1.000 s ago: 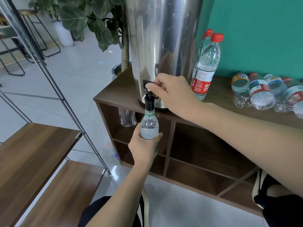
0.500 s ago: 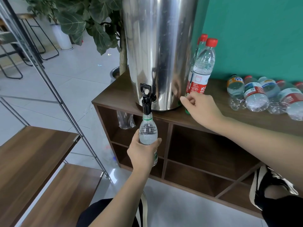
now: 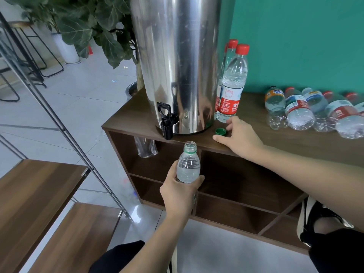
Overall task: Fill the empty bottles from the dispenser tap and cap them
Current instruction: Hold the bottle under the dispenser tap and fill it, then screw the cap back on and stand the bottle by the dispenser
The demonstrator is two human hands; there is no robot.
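Observation:
My left hand (image 3: 178, 191) grips a small clear bottle (image 3: 188, 164), filled with water and uncapped, a little below and right of the black tap (image 3: 166, 122) on the steel dispenser (image 3: 177, 62). A green cap (image 3: 220, 131) lies on the brown cabinet top (image 3: 256, 142) beside the dispenser's base. My right hand (image 3: 239, 137) rests on the cabinet top with thumb and forefinger spread on either side of the cap, not gripping it. Two capped bottles with red caps (image 3: 231, 89) stand behind the hand.
Several bottles (image 3: 299, 111) lie on their sides at the right of the cabinet top against the teal wall. A leafy plant (image 3: 94, 28) stands left of the dispenser. A metal rail (image 3: 59, 123) and wooden steps (image 3: 33, 194) are at the left. A shoe (image 3: 313, 219) is at lower right.
My right hand left the tap handle and moved right to the green cap on the cabinet. My left hand lowered the filled bottle away from the tap's spout.

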